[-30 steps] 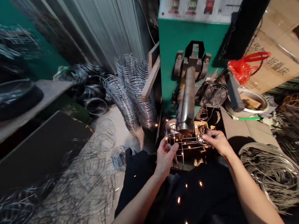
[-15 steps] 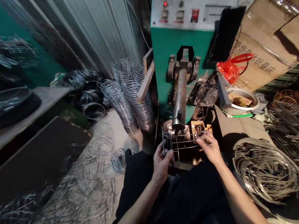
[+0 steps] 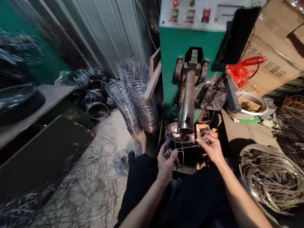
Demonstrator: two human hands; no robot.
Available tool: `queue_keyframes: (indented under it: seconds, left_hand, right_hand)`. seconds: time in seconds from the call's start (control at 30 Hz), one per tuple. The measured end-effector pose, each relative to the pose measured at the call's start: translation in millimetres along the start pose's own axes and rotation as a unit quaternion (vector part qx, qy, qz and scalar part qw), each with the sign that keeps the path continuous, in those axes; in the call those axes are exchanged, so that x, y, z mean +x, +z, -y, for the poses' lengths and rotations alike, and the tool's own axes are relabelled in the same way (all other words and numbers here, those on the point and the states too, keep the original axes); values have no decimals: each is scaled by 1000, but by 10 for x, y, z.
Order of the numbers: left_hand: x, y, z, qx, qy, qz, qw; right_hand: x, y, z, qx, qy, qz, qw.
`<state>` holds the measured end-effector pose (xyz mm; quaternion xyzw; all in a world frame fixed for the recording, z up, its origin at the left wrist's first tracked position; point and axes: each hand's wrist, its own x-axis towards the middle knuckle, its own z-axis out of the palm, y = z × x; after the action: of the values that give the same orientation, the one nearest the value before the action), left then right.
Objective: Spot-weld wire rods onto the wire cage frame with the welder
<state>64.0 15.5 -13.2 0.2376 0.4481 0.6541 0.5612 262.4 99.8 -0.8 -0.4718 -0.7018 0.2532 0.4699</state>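
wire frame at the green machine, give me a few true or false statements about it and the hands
1. Both hands hold the wire frame. True: the left hand grips its near left corner and the right hand its right side.
2. The wire frame sits under the tip of the metal arm of the green machine. True.
3. Sparks are flying from the frame. False: none show.
4. The red bag hangs to the left of the machine. False: it is on the right, by the cardboard boxes.
5. Stacked wire rings stand to the left of the machine. True.
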Motion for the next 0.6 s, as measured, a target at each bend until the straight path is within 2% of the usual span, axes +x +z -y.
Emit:
queue_keyframes:
  seconds: [0.6]
  left_hand:
    - [136,66,2,5,1,-4,1000]
  right_hand:
    - [66,23,-96,-17,-11,-19,1000]
